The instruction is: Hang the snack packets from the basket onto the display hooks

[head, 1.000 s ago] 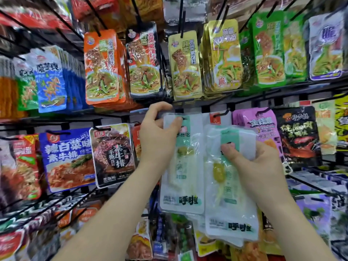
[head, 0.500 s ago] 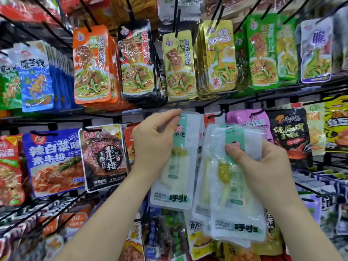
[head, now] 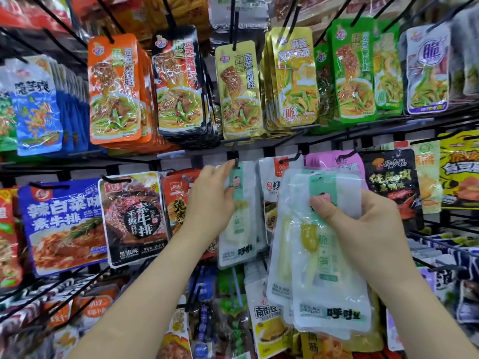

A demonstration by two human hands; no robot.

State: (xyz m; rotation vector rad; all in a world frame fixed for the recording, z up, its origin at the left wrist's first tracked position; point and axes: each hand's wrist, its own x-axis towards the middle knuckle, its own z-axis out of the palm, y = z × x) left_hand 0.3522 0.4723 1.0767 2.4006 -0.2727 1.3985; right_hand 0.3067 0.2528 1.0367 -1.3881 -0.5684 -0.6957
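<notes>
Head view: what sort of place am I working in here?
Most likely a shop's snack aisle. Rows of black wire hooks carry stacked retail packets, like the orange packets and yellow packets. The left hand holds a white packet at one hook; the right hand grips a stack of more.

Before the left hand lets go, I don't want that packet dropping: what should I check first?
1. Left hand grips the packet: ok.
2. Packet's top reaches the hook: ok.
3. Packet's hole threaded over the hook: cannot tell; the fingers and blur hide it.
4. Right hand holds the stack, thumb on its front: ok.
5. Stack kept off to the right of the hook: ok.
</notes>
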